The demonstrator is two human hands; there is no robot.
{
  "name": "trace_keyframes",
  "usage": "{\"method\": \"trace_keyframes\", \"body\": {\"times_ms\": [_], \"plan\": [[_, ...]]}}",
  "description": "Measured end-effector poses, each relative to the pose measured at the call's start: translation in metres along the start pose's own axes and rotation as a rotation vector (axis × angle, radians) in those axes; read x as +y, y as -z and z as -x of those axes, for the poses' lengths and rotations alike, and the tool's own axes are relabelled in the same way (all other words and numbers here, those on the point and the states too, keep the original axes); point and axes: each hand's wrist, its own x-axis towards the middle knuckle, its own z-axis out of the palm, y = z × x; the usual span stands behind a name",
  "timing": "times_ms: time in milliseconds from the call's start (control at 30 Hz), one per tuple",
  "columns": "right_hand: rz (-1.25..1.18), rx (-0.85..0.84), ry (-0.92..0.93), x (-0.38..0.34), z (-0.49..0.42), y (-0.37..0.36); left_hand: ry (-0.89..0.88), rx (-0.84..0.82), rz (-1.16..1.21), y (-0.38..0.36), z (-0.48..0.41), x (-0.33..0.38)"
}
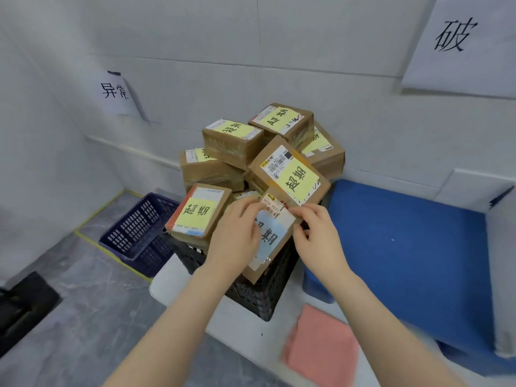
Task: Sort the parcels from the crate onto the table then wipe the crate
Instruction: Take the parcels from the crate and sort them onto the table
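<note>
— While both hands close on one parcel [272, 241], what does the scene show?

— A person stands over a black crate [259, 291] heaped well above its rim with taped cardboard parcels. The left hand [233, 236] lies flat over the parcel's near left side, and the right hand [317, 230] pinches its right edge. The fingers [300, 212] of both are wrapped onto that box, holding it and nothing else.

— Why a two-handed hold?

— The box leans against the front of the heap, tilted, its lower corner hanging over the crate's rim. A grip on both sides seems meant to keep it level as it comes free, and to stop its neighbours sliding.

— Where does it go?

— Probably the blue mat [413, 247] just to the right, which lies bare on the tabletop [178, 275]. A paper sign [460, 43] hangs on the wall above it, and another sign [116, 92] hangs to the left. They seem to mark sorting zones. This parcel carries a pale blue label, while most of the others wear yellow ones.

— And the wiping?

— A pink cloth [321, 350] waits on the tabletop just in front of the crate, within easy reach for later. With the heap this high, sorting has barely begun, so the cloth's turn looks a long way off.

— Anything else nearby?

— A blue basket [139, 227] sits on the floor [83, 303] to the left, inside a taped yellow outline. What it holds cannot be made out.
</note>
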Motion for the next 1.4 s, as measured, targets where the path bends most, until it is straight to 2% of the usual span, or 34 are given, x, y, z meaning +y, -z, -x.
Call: {"method": "trace_keyframes", "body": {"times_ms": [100, 333, 467, 767, 933, 1200, 1400], "plan": [[-0.078, 0.094, -0.092, -0.006, 0.023, -0.019, 0.001, -0.109, 0.119, 0.003, 0.004, -0.020], [-0.201, 0.113, -0.216, -0.029, 0.054, -0.065, -0.015, -0.231, 0.245, 0.005, 0.009, -0.032], [-0.273, 0.100, -0.249, -0.037, 0.057, -0.074, -0.064, -0.161, 0.209, 0.002, 0.013, -0.040], [-0.194, 0.153, -0.119, -0.063, 0.056, -0.048, -0.190, 0.017, 0.112, 0.035, 0.017, -0.023], [-0.114, 0.187, -0.042, -0.083, 0.056, -0.014, -0.198, 0.064, 0.098, 0.052, 0.018, 0.004], [-0.262, 0.174, -0.021, -0.095, 0.069, 0.027, -0.241, 0.121, 0.010, 0.075, 0.021, 0.051], [-0.241, 0.230, -0.012, -0.083, 0.098, 0.089, -0.299, 0.128, -0.043, 0.067, 0.035, 0.118]]}}
